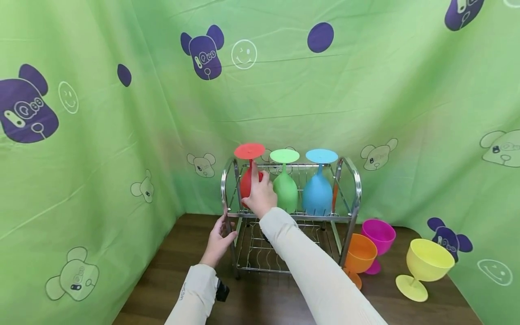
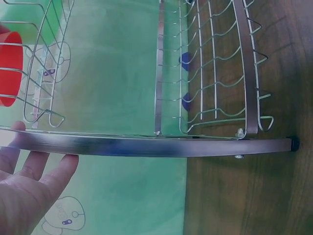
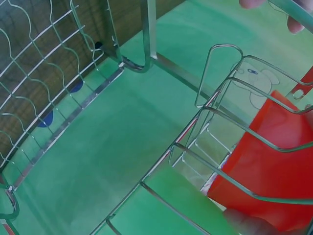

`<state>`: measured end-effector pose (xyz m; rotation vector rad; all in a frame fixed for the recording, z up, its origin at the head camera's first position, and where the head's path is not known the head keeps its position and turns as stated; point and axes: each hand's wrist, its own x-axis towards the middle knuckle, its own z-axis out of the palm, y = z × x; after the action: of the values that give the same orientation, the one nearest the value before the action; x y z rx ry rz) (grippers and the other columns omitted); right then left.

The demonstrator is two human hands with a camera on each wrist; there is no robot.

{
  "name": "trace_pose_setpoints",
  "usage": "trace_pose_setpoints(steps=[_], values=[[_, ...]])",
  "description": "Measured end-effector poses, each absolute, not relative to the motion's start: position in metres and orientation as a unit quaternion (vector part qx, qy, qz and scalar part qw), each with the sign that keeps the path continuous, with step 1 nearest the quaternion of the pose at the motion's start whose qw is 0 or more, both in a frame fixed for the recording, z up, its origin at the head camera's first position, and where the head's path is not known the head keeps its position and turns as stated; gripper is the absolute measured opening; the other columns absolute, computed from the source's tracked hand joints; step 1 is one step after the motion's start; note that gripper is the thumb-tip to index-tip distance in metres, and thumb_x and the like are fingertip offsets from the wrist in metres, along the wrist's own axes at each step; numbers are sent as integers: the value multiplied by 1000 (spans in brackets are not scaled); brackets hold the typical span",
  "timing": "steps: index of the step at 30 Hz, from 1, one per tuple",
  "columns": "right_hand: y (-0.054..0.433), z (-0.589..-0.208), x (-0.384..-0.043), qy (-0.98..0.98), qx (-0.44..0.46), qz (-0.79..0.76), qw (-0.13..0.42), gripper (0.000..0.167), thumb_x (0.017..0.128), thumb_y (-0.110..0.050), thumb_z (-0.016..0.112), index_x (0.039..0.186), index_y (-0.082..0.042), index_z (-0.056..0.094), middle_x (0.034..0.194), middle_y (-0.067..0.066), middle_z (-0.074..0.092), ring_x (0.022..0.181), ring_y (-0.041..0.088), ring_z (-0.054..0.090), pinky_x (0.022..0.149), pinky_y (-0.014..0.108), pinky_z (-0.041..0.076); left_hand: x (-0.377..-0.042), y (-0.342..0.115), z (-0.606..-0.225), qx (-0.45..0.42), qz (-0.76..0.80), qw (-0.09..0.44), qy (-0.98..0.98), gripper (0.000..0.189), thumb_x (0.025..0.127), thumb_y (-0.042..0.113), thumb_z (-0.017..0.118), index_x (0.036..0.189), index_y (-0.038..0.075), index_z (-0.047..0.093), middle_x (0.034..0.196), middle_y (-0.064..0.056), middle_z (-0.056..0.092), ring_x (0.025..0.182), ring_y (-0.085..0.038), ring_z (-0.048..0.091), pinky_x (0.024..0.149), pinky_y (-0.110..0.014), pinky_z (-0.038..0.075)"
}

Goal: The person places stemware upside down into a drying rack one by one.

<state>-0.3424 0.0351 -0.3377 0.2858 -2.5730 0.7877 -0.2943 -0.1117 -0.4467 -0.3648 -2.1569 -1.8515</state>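
A red goblet (image 1: 245, 184) stands upside down at the left of a metal dish rack's (image 1: 292, 217) upper tier. My right hand (image 1: 262, 194) grips its bowl, one finger reaching up along the stem; in the right wrist view, fingers lie against the red bowl (image 3: 274, 166). Beside it, a green goblet (image 1: 286, 192) and a blue goblet (image 1: 318, 194) are also inverted. Lower down, my left hand (image 1: 219, 241) rests at the rack's left post. In the left wrist view, its spread fingertips touch the post (image 2: 122, 146), one passing behind; the thumb is hidden there.
On the brown table (image 1: 162, 280), right of the rack, stand an orange goblet (image 1: 360, 253), a magenta goblet (image 1: 378, 237) and a yellow goblet (image 1: 429, 259). A wire lower tier (image 1: 264, 257) sits beneath the inverted goblets. Green patterned cloth (image 1: 276, 99) hangs behind and along the sides.
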Motion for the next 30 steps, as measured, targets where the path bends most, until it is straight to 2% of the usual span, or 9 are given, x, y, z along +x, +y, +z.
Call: trace_pose_setpoints(steps=[8,14,19,23,26,30], values=[[34,-339,-345,-941,92,257,198,113,72,-18,84,154,-19,5,134,27,37,101,43,56,64,47,55,-293,-110,-448,-121,-634,145,-750,58,83,-8,59,135,-15,36,109,-34,58,107,-48,53,86,-40,47],[34,-340,-345,-947,88,247,185,114,72,-18,84,154,-20,5,135,28,38,103,44,55,65,47,55,-294,-108,-451,-127,-635,153,-747,55,82,-14,52,134,-17,35,107,-35,58,106,-50,53,85,-42,47],[36,-343,-347,-942,74,287,159,114,71,-13,84,152,-19,5,132,30,39,100,47,56,66,51,55,-294,-107,-452,-116,-635,156,-747,41,89,-9,49,129,-17,41,108,-37,57,105,-47,55,85,-36,48],[37,-343,-352,-936,73,311,145,112,72,-9,82,151,-18,3,131,30,39,98,48,56,67,52,54,-296,-107,-452,-117,-628,169,-751,35,93,-4,50,125,-16,44,105,-33,59,103,-42,58,85,-35,48],[38,-342,-354,-934,76,319,143,107,73,-8,81,151,-15,9,131,31,39,98,48,56,69,52,54,-298,-108,-452,-117,-626,173,-751,35,93,-4,50,125,-16,45,104,-32,60,102,-42,58,85,-35,48],[39,-341,-354,-932,71,323,146,95,73,-11,81,148,-10,24,127,28,46,97,46,58,73,52,54,-298,-110,-452,-118,-633,160,-748,37,91,-5,51,126,-16,44,106,-35,58,104,-45,57,85,-33,48]])
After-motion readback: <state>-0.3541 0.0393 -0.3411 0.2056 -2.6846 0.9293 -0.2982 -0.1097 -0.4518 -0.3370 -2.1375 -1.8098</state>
